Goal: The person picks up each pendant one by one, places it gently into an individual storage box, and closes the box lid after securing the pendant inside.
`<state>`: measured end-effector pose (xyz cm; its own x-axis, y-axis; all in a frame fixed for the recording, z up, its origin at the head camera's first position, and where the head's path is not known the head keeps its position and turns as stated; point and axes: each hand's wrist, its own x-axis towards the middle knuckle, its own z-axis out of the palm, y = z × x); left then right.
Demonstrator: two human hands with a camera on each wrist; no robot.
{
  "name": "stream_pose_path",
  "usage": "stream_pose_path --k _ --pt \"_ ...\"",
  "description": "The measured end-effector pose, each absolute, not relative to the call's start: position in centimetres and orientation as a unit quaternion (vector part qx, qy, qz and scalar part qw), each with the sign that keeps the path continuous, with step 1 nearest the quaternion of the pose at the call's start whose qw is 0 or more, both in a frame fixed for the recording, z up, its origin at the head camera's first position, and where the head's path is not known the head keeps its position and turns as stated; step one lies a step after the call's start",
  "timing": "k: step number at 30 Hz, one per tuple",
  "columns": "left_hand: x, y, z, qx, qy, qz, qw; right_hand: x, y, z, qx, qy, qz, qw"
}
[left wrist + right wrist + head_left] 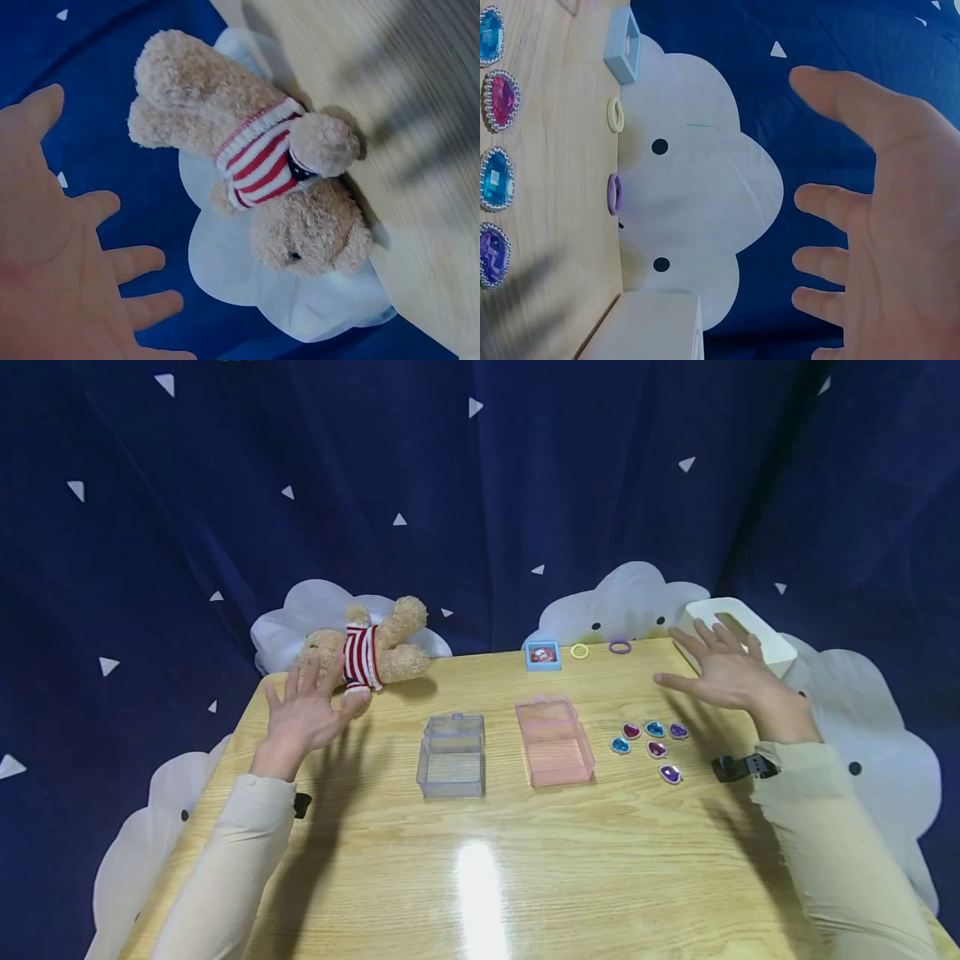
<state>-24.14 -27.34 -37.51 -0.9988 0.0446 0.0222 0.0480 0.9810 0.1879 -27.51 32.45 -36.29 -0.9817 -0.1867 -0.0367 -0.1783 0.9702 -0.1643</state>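
Fingers spread, my left hand [300,718] hovers over the table's left side, just in front of a plush bear [390,647] in a red-and-white striped top. The bear lies on its side in the left wrist view, and the hand [60,247] holds nothing. On the right, my right hand [723,668], also spread and holding nothing, is raised in front of a white box [772,643]. Several heart-shaped gems [656,749], in blue, pink and purple, lie on the table to its left. The right wrist view shows that hand [900,202] apart from the box [649,322].
A clear grey case [452,772] and a pink case [557,756] stand open mid-table [375,877]. Along the back edge are a light-blue square frame [543,667], a yellow ring [580,657] and a purple ring [620,652]. A dark blue curtain [480,468] hangs behind.
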Motion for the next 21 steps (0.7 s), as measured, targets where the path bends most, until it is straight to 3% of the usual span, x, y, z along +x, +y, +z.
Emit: stream_pose_path --k 9,21 --pt "-24.1 -26.0 -37.5 -0.044 -0.99 -0.136 -0.008 -27.7 32.4 -36.7 -0.144 0.983 -0.11 0.02" --pt "-24.1 -24.9 -37.8 -0.08 -0.976 -0.202 0.018 -27.5 32.4 -37.5 -0.173 0.974 -0.146 0.029"
